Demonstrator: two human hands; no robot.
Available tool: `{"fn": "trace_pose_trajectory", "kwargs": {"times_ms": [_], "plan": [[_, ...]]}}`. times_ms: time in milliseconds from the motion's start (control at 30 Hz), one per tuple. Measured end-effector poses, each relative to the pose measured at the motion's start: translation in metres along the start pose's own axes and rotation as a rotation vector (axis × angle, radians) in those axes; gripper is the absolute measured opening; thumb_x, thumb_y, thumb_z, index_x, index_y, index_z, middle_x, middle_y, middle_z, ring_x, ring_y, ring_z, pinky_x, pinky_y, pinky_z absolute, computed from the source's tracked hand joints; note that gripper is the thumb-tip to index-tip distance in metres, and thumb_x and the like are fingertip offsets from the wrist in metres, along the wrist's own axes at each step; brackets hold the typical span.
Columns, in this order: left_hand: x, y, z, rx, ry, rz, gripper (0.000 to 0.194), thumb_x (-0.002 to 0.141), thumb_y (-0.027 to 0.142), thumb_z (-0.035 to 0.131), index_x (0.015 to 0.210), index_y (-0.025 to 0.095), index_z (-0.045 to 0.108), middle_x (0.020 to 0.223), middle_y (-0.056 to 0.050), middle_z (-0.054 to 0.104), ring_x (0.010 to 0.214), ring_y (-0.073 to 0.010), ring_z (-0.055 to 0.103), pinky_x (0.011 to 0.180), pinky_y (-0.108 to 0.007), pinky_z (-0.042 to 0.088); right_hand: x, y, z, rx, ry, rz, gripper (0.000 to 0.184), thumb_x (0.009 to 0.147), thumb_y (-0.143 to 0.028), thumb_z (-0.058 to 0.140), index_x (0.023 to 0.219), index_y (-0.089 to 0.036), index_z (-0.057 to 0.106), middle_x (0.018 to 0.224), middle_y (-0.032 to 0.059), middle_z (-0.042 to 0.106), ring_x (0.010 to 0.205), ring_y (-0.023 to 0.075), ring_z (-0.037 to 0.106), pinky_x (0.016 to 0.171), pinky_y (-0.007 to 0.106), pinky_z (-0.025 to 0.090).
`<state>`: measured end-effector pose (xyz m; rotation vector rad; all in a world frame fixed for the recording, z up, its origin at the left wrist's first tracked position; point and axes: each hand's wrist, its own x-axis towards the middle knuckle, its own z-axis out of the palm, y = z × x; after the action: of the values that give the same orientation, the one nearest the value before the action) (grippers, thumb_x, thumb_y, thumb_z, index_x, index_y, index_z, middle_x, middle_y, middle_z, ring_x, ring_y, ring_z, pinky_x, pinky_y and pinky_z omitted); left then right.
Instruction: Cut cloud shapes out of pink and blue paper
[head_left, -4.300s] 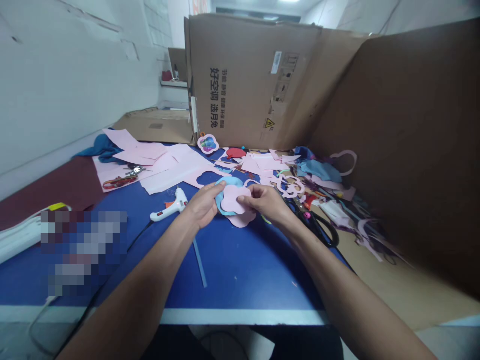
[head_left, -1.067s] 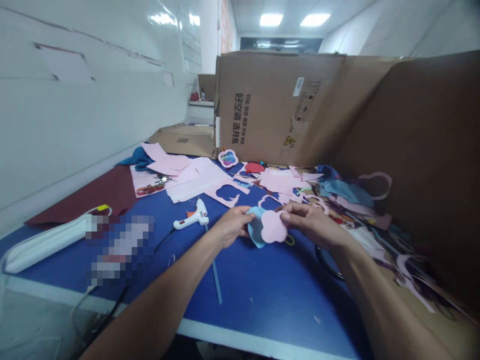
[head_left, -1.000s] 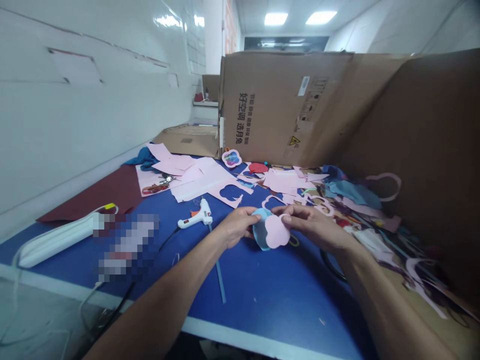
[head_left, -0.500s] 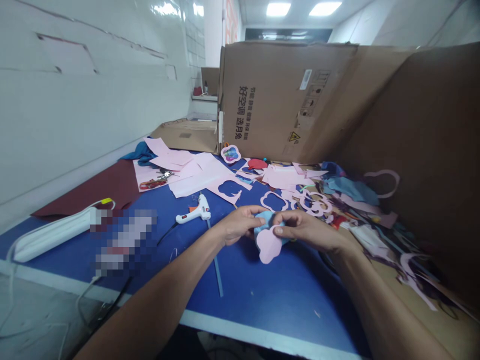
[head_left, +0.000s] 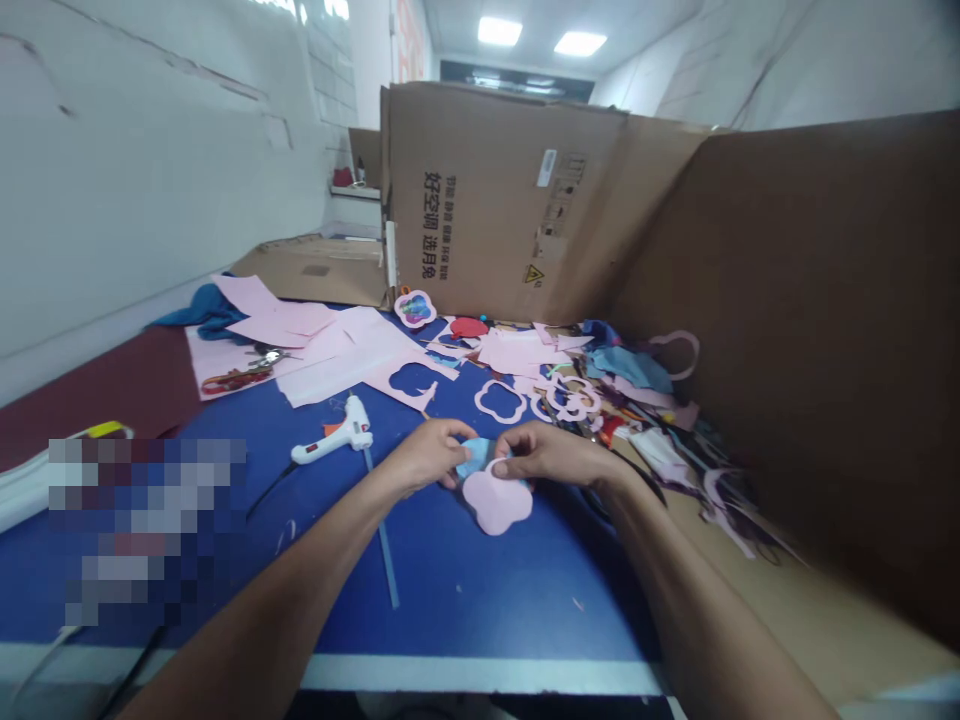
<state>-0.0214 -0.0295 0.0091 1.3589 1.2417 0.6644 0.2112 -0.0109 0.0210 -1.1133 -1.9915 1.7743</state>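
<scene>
Low over the blue table, both hands are closed on one small craft piece. Its near side is a pink flower-shaped cutout (head_left: pixel 498 503), and light blue fabric (head_left: pixel 472 456) shows behind it. My left hand (head_left: pixel 435 452) pinches the blue fabric between thumb and fingers. The thumb and index finger of my right hand (head_left: pixel 538 455) grip the cutout's upper edge; the other fingers are partly hidden behind. A white glue gun (head_left: pixel 337 435) lies left of my left hand, beside a narrow blue strip (head_left: pixel 385 555).
Pink sheets (head_left: pixel 337 350) and scissors (head_left: pixel 266 357) lie at the back left. Flower-shaped rings (head_left: pixel 501 401) and a heap of scraps (head_left: pixel 660 455) lie to the right. A large cardboard box (head_left: pixel 495 200) walls off the back and right. A finished flower piece (head_left: pixel 415 309) leans there.
The view has swung right, so the table things sit further left. In my hands the pink cutout has turned, showing wider and flatter to me. Both hands keep their hold.
</scene>
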Motion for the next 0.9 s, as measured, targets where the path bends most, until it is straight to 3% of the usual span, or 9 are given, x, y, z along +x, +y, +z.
{"fn": "trace_pose_trajectory", "kwargs": {"times_ms": [133, 300, 433, 533, 600, 667, 767, 833, 900], "plan": [[0.003, 0.005, -0.004, 0.096, 0.111, 0.008, 0.034, 0.081, 0.01, 0.062, 0.113, 0.013, 0.075, 0.06, 0.005, 0.061, 0.047, -0.0122, 0.058, 0.05, -0.023, 0.05, 0.002, 0.001, 0.001, 0.023, -0.009, -0.01, 0.054, 0.075, -0.064, 0.09, 0.086, -0.015, 0.07, 0.068, -0.0031, 0.067, 0.06, 0.0113, 0.062, 0.06, 0.023, 0.051], [0.011, -0.002, -0.013, 0.321, 0.2, 0.043, 0.034, 0.089, 0.016, 0.058, 0.119, 0.015, 0.075, 0.064, 0.002, 0.063, 0.056, -0.0173, 0.064, 0.055, -0.026, 0.049, -0.002, -0.002, -0.004, 0.022, 0.013, -0.011, 0.059, 0.074, -0.068, 0.09, 0.084, -0.014, 0.069, 0.067, -0.0031, 0.067, 0.057, 0.0093, 0.06, 0.055, 0.02, 0.051], [0.015, -0.011, -0.016, 0.618, 0.345, 0.173, 0.041, 0.093, 0.022, 0.06, 0.132, 0.017, 0.073, 0.098, -0.008, 0.078, 0.09, -0.0244, 0.074, 0.079, -0.033, 0.055, -0.007, -0.013, 0.004, 0.014, -0.028, -0.022, 0.059, 0.075, -0.068, 0.09, 0.086, -0.014, 0.07, 0.066, -0.0035, 0.066, 0.054, 0.0074, 0.058, 0.051, 0.018, 0.05], [0.014, -0.014, -0.016, 0.837, 0.453, 0.297, 0.048, 0.094, 0.026, 0.062, 0.141, 0.018, 0.069, 0.121, -0.013, 0.075, 0.114, -0.0313, 0.071, 0.095, -0.04, 0.055, -0.005, -0.021, 0.025, -0.011, -0.211, -0.034, 0.056, 0.078, -0.066, 0.09, 0.095, -0.015, 0.073, 0.071, -0.0041, 0.068, 0.053, 0.0065, 0.058, 0.052, 0.018, 0.054], [0.011, -0.014, -0.016, 0.967, 0.487, 0.431, 0.042, 0.095, 0.027, 0.06, 0.134, 0.017, 0.073, 0.126, -0.015, 0.071, 0.122, -0.034, 0.066, 0.102, -0.043, 0.053, -0.002, -0.025, 0.039, -0.038, -0.297, -0.043, 0.054, 0.076, -0.062, 0.093, 0.095, -0.016, 0.073, 0.073, -0.0048, 0.066, 0.056, 0.0071, 0.06, 0.052, 0.017, 0.056], [0.009, -0.013, -0.014, 1.03, 0.44, 0.508, 0.033, 0.096, 0.026, 0.057, 0.121, 0.019, 0.078, 0.121, -0.014, 0.071, 0.12, -0.0329, 0.065, 0.104, -0.043, 0.052, 0.0, -0.026, 0.047, -0.039, -0.354, -0.056, 0.053, 0.077, -0.061, 0.093, 0.095, -0.016, 0.072, 0.073, -0.0049, 0.066, 0.057, 0.0076, 0.061, 0.052, 0.017, 0.056], [0.006, -0.01, -0.009, 1.046, 0.229, 0.505, 0.029, 0.097, 0.026, 0.053, 0.11, 0.021, 0.078, 0.114, -0.013, 0.072, 0.11, -0.0297, 0.068, 0.095, -0.04, 0.055, 0.003, -0.026, 0.046, -0.021, -0.357, -0.099, 0.052, 0.079, -0.06, 0.092, 0.094, -0.016, 0.07, 0.072, -0.005, 0.065, 0.059, 0.0083, 0.062, 0.052, 0.016, 0.056], [0.007, -0.012, -0.005, 1.038, 0.12, 0.502, 0.026, 0.094, 0.028, 0.058, 0.109, 0.022, 0.078, 0.117, -0.013, 0.074, 0.11, -0.0301, 0.069, 0.093, -0.04, 0.056, 0.004, -0.024, 0.042, -0.005, -0.326, -0.123, 0.051, 0.078, -0.06, 0.092, 0.093, -0.016, 0.07, 0.071, -0.0051, 0.065, 0.06, 0.0089, 0.063, 0.052, 0.017, 0.056], [0.01, -0.017, -0.005, 1.01, 0.083, 0.529, 0.031, 0.089, 0.03, 0.063, 0.115, 0.024, 0.078, 0.128, -0.013, 0.074, 0.118, -0.0319, 0.068, 0.101, -0.043, 0.055, 0.006, -0.023, 0.04, 0.017, -0.309, -0.125, 0.052, 0.076, -0.059, 0.094, 0.092, -0.016, 0.069, 0.07, -0.0055, 0.065, 0.06, 0.0087, 0.062, 0.052, 0.017, 0.056]]}}
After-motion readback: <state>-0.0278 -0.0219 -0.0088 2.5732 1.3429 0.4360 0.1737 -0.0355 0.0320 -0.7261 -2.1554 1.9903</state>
